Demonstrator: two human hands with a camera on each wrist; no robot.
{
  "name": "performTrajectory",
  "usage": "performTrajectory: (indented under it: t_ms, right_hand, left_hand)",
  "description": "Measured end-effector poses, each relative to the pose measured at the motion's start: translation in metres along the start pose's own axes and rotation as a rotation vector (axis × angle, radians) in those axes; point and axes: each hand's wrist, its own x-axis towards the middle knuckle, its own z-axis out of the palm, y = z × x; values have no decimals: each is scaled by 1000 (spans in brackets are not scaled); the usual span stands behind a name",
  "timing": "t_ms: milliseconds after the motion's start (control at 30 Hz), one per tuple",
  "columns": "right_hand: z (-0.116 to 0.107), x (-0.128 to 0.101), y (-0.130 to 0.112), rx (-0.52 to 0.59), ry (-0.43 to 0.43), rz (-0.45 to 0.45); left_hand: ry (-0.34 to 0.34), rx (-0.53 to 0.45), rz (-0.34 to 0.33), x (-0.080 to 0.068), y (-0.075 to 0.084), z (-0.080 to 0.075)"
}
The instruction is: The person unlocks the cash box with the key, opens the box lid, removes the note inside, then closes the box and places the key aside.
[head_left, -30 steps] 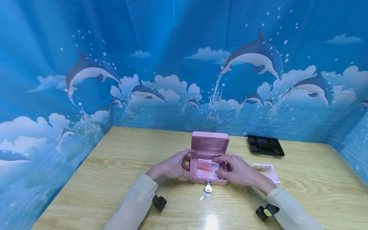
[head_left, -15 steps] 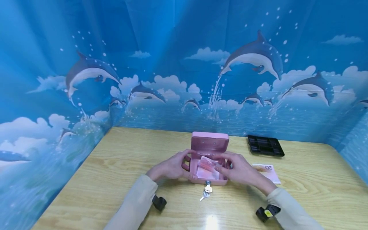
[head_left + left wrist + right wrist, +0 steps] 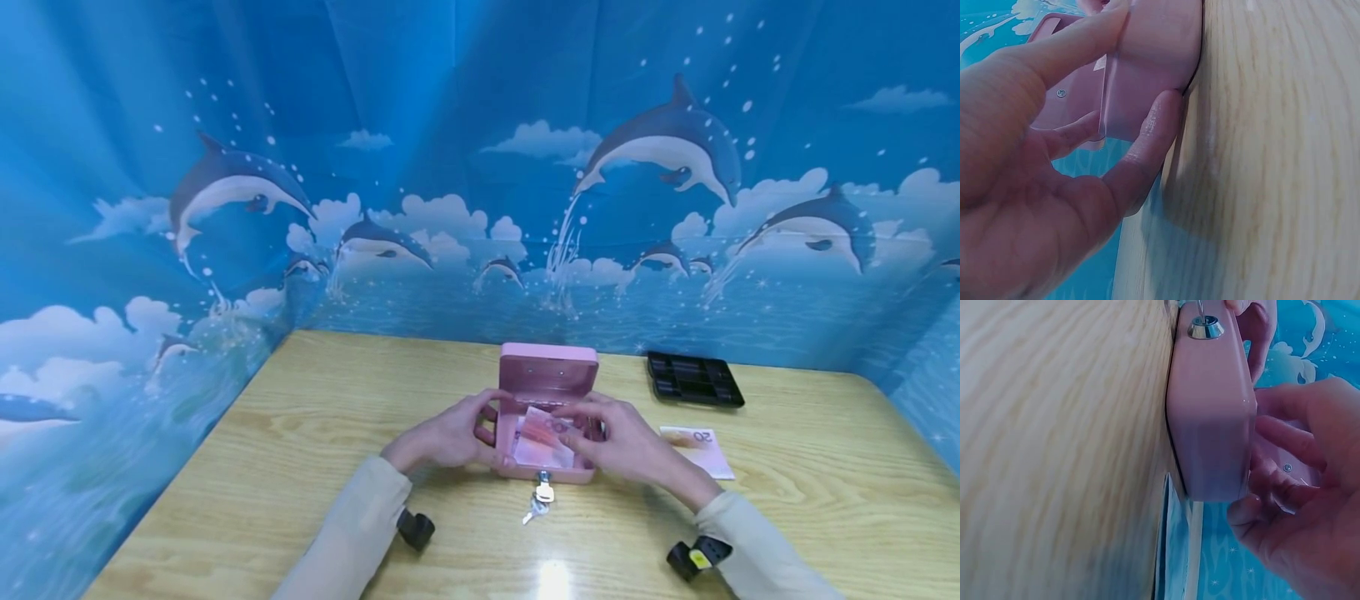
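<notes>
Wooden table [image 3: 315, 433] boxed in by blue dolphin-print curtain [image 3: 420, 150].

place: staged recording booth | evidence: dolphin-print backdrop [image 3: 450, 167] enclosing a wooden table [image 3: 300, 433]

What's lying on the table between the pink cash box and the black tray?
In the head view, bare wooden table separates the pink cash box from the black tray; the banknote lies nearer, beside the right hand.
</notes>
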Motion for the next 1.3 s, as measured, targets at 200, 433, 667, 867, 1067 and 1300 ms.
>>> performTrajectory:
  t_ms: [200,433,667,867,1067,1300]
  right_hand:
    - [1,0,-2,3,37,-39]
    - [2,-1,-1,13,31,-103]
    - [1,-2,-2,11,13,-115]
    - [1,-2,-3,43,16,-123]
    - [-1,-3,-6,49,-17,-73]
    - [1,-3,-6,64,22,-59]
  left_hand:
    - [-5,-17,8,0,-1,0]
    - [1,3,-5,0,-1,0]
    - [1,6,-2,0,-1,0]
    - [-10,-15,14,1,-2,0]
    - [-8,-22,8,1,-1,0]
    - [-4,-27,3,1,-1,1]
